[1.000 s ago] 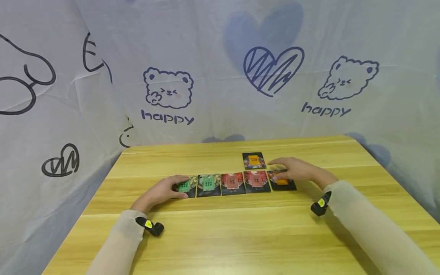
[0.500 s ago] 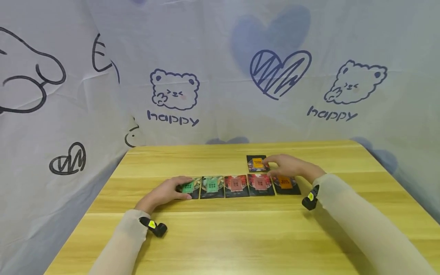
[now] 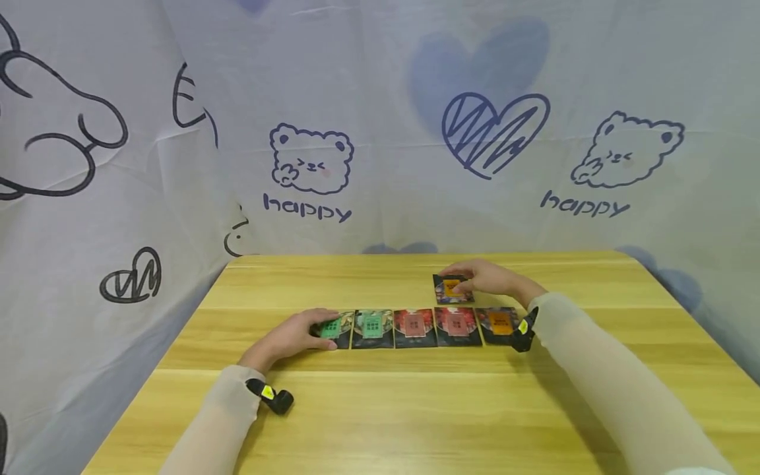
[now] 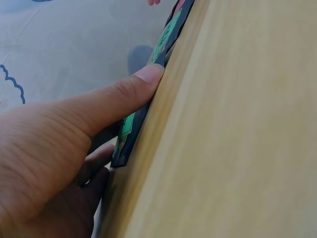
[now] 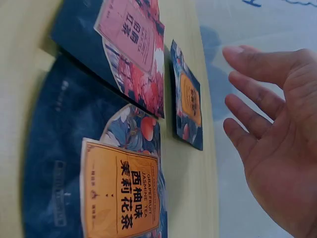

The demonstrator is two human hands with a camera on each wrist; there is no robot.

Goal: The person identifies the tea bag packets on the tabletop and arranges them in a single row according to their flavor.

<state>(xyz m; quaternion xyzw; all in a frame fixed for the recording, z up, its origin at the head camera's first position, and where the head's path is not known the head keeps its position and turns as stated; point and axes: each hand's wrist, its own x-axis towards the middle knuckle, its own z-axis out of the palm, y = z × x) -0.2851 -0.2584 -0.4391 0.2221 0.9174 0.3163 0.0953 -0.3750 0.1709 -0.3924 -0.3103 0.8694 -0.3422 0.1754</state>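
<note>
Flat tea sachets lie in a row in the head view: a leftmost green-label sachet (image 3: 341, 332), another green-label sachet (image 3: 373, 330), two with pink-red labels (image 3: 414, 328), and an orange-label sachet (image 3: 497, 320) at the right end. My left hand (image 3: 287, 340) rests over the left end of the leftmost one; its thumb (image 4: 126, 94) touches the near side in the left wrist view. Behind the row lies a second orange-label sachet (image 5: 188, 99). My right hand (image 3: 489, 277) reaches over it, fingers loosely spread, apart from it in the right wrist view.
The sachets lie on a light wood-grain table (image 3: 368, 409). A pale cloth (image 3: 392, 132) with bear and heart drawings hangs behind and to the left. A dark wrist camera (image 3: 524, 331) on the right sleeve partly covers the orange-label sachet at the row's end.
My right hand has moved left and away from me, from the row's right end to the orange-label sachet behind it. The left hand stays on the leftmost sachet. The head view has shifted slightly.
</note>
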